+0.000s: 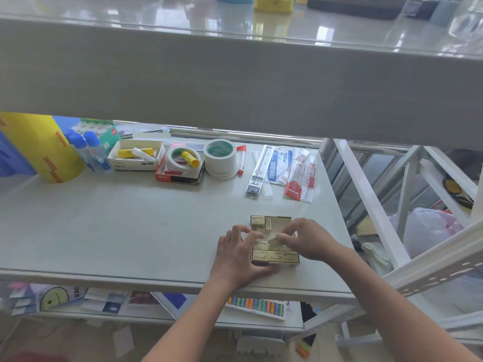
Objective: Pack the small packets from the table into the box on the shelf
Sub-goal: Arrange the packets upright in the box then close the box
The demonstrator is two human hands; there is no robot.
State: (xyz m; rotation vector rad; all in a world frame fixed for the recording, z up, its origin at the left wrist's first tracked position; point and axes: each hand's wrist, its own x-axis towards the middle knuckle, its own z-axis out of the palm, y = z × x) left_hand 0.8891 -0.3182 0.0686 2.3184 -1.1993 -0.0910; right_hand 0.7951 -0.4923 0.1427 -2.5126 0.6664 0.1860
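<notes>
A small open beige box (283,220) stands on the white shelf (130,226), near its front right. Several small beige packets (282,256) fill its near part, and two more packets (261,222) lie at its far left corner. My left hand (239,254) rests against the box's left side, fingers curled over the rim. My right hand (307,237) reaches in from the right and pinches one small packet (273,241) over the middle of the box.
At the back of the shelf stand a yellow roll (47,147), blue-capped bottles (90,150), two open cartons with glue sticks (136,152), tape rolls (220,158), a red marker (241,159) and flat sachets (287,171). A white frame (371,202) borders the right.
</notes>
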